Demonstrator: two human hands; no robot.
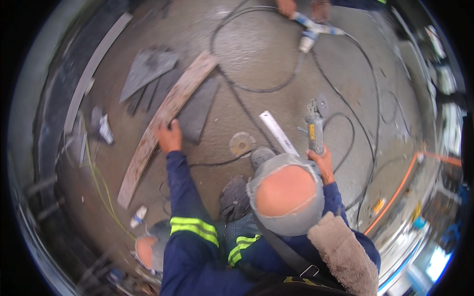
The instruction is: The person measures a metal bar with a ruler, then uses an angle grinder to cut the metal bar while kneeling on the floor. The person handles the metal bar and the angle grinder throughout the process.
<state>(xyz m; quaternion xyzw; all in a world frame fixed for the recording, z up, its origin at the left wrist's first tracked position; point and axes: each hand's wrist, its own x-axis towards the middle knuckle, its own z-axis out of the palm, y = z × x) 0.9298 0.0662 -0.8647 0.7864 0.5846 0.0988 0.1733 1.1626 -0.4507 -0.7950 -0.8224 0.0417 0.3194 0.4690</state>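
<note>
A long wooden board (170, 116), pale and stained, slants across the floor on my left. My left hand (169, 136) grips its right edge near the middle. In my right hand (323, 163) is a grey angle grinder (315, 130) with a yellow label, held by its rear body. The grinder's disc (322, 105) points away from me. Between my hands lie a round cutting disc (242, 144) and a white metal ruler (277, 132), whose near end is hidden by my knee. Dark grey slabs (200, 108) lie under and beside the board.
Another person's hand (286, 7) holds a white-and-blue cable connector (310, 33) at the far side. Black cables (368, 61) loop over the wet floor. A long pale strip (96, 64) lies far left; an orange strap (395, 195) runs along the right. My grey knee pad (286, 192) fills the near middle.
</note>
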